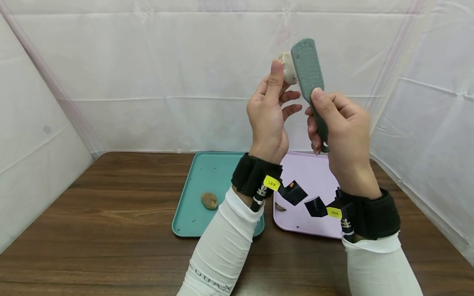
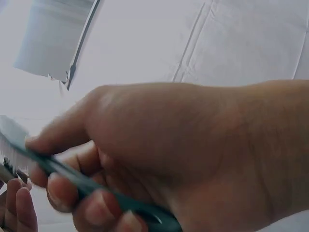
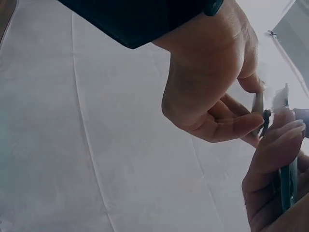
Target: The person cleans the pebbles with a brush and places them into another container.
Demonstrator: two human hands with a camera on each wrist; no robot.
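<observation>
Pinching a pale lump [image 1: 288,68] at its fingertips, the left hand [image 1: 267,117] is raised — the right hand [image 1: 342,123] grips a green brush [image 1: 310,84], its head touching the lump.

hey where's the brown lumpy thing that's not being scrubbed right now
In the head view, the brown lump lies alone on the teal tray, left of the left forearm's white sleeve and the lilac tray.

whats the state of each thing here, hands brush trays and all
left hand: raised, pinches a pale round item
right hand: raised, grips brush handle
green brush: upright, head against the pale item
teal tray: flat on table, holds one brown lump
pink tray: flat on table, small scrap on it
</observation>
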